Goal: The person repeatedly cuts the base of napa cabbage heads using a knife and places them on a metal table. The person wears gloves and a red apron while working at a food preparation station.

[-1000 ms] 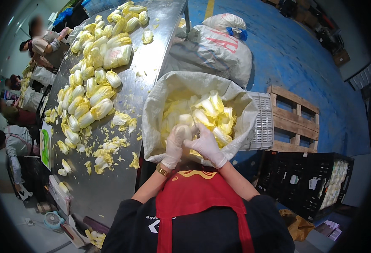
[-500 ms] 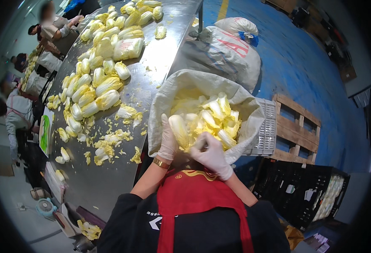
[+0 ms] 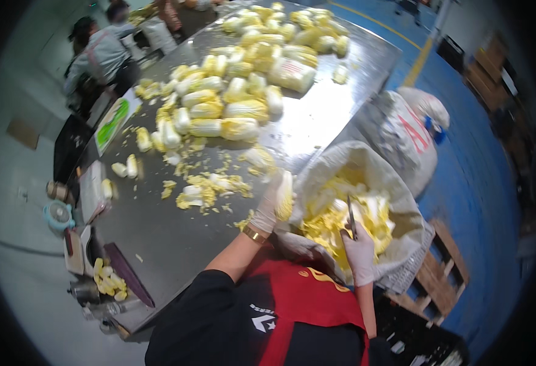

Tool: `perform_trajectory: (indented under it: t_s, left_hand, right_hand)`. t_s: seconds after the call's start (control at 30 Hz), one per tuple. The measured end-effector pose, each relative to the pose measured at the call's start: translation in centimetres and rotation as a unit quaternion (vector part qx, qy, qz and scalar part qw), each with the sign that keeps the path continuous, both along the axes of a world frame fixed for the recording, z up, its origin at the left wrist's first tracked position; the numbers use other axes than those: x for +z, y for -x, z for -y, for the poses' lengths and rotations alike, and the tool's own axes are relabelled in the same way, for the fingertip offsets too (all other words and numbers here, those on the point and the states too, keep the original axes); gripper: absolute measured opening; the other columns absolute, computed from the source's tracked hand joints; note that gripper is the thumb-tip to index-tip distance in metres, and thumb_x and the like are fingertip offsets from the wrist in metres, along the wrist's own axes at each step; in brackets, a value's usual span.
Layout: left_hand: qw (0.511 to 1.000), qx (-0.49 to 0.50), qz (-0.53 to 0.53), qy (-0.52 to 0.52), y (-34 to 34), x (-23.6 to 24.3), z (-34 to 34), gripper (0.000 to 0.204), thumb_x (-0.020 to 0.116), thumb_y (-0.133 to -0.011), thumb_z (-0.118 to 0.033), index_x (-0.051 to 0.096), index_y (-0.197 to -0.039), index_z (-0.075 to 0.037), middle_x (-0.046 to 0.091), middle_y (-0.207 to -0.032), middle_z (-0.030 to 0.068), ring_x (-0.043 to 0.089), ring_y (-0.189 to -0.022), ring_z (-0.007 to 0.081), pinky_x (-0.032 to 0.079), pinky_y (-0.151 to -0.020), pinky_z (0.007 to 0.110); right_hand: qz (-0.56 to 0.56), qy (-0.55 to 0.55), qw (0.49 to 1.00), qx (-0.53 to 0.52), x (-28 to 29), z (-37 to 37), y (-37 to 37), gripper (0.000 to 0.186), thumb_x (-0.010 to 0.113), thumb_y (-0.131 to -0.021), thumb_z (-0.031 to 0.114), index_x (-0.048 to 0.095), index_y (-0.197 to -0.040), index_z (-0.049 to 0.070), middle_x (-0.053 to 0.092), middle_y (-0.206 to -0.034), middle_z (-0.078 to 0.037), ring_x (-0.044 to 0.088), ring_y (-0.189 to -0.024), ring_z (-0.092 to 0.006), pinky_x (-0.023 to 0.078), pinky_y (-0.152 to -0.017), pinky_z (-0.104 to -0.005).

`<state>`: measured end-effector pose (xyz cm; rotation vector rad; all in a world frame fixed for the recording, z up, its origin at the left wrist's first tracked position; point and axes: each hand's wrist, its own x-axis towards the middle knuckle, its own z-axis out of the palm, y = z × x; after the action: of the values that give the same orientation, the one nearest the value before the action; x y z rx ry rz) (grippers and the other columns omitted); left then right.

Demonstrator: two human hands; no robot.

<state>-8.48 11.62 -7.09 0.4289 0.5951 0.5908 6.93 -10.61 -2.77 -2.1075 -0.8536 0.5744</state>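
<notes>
Since the containers are the fun part, starting there: the big white sack (image 3: pixel 406 207), right of center in the frame, has its mouth wide and its rim crumpled outward. It's pretty well loaded with loose yellow leaves (image 3: pixel 323 235) and paler cabbage pieces (image 3: pixel 375 210), all jumbled together. A slatted light plastic crate (image 3: pixel 413 262) pokes out along its lower right side. Another white sack (image 3: pixel 411 146) with red marking lies bulging toward the upper right, and you can't see what's in it. Down at the lower right edge there's a black crate (image 3: pixel 411 338) with some whitish stuff showing, too dim to make out.

OK, hands. Both are in pale gloves. The left hand (image 3: pixel 269 204), around the middle of the frame, is cupped against one Chinese cabbage (image 3: pixel 285 198), which it holds roughly upright just left of the sack's mouth. It's kinda blurry, so I can't tell how every finger sits. The right hand (image 3: pixel 359 253) is over the sack, fingers curled in around the handle of a knife (image 3: pixel 351 216), blade pointing up the frame, well apart from that cabbage.

Left of all this is a metal table (image 3: pixel 152 219) with a heap of cabbages (image 3: pixel 240 113) across the upper middle and leaf scraps (image 3: pixel 213 189) scattered below it, closer to the left hand.
</notes>
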Motion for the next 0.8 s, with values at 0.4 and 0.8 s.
perform_trajectory:
  t_s: [0.4,0.8]
  left_hand:
    - [0.879,0.388,-0.232,-0.153,19.6,-6.5,-22.7,0.054,0.068,-0.081,-0.043,0.053,-0.12,-0.009,0.06,-0.109,0.0069,0.058,-0.098,0.0242,0.047,-0.086,0.036]
    - [0.265,-0.108,-0.606,-0.743,1.9,-6.6,-28.0,0.036,0.066,-0.072,-0.017,0.052,-0.105,-0.012,0.058,-0.106,0.0128,0.055,-0.101,0.0292,0.04,-0.091,0.044]
  right_hand:
    - [-0.14,0.007,0.984,-0.107,-4.3,0.2,1.7,0.024,0.065,-0.089,0.013,0.064,-0.109,0.0,0.069,-0.086,-0.006,0.05,-0.049,-0.0076,0.036,-0.043,-0.0225]
    - [-0.509,-0.259,0.797,-0.196,-1.1,2.3,7.2,0.02,0.057,-0.088,0.008,0.051,-0.107,0.006,0.06,-0.071,-0.006,0.035,-0.039,-0.0061,0.028,-0.037,-0.0212]
